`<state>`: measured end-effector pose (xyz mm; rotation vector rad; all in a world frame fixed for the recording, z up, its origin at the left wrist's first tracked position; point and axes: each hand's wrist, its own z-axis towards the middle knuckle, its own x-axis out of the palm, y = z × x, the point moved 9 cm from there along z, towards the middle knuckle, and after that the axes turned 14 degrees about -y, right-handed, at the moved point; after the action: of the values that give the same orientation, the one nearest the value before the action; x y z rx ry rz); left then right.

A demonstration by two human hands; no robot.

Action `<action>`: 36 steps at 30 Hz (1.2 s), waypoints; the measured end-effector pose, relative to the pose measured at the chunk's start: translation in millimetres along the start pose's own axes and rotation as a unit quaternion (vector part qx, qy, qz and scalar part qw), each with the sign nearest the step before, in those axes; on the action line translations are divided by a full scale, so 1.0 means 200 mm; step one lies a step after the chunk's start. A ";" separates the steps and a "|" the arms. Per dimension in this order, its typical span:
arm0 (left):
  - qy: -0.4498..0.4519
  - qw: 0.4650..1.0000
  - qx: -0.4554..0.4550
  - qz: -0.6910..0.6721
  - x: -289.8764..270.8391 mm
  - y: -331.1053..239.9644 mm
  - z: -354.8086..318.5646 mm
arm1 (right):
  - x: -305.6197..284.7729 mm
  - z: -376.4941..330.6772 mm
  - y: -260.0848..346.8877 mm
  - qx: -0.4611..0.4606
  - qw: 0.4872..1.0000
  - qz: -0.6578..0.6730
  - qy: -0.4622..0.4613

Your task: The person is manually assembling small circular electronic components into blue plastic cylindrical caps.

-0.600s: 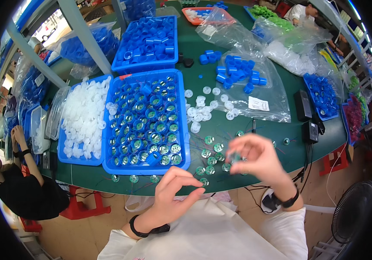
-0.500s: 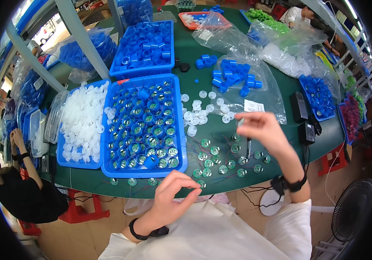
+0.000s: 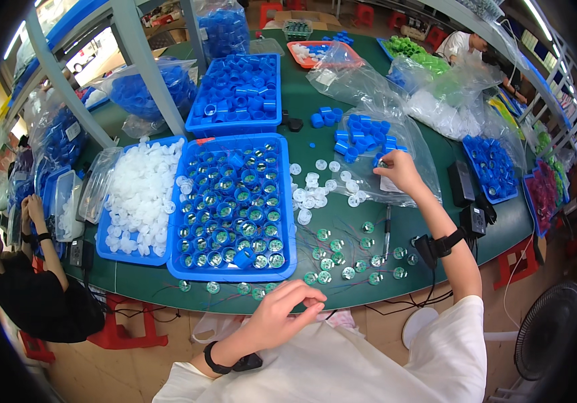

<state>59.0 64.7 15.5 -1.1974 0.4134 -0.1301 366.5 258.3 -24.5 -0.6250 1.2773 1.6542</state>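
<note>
My left hand is closed in a pinch just off the table's near edge. Whatever sits between its fingertips is hidden. Out over the table, my right hand has its fingers closed at a blue plastic cap, at the near side of a loose pile of blue caps lying on a clear plastic bag. Round green circuit boards with thin wires lie scattered between my two hands. Left of my right hand is a cluster of translucent white discs.
A blue tray holds blue caps with green boards inside. Beside it stand a tray of white pieces and a tray of blue caps. A pen lies among the boards. Black adapters stand at right; co-workers sit left and far right.
My right hand has moved away from me to the blue cap pile. My left hand has shifted slightly right and nearer me. The whole view has shifted a little.
</note>
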 end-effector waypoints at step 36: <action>-0.096 0.956 -0.028 -0.276 -0.10 0.00 0.15 | -0.34 -0.73 1.11 -0.014 0.839 0.496 0.222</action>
<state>52.3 96.0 29.9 -1.3447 -0.0985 -0.4819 179.6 90.6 86.6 -0.3660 2.1472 2.4402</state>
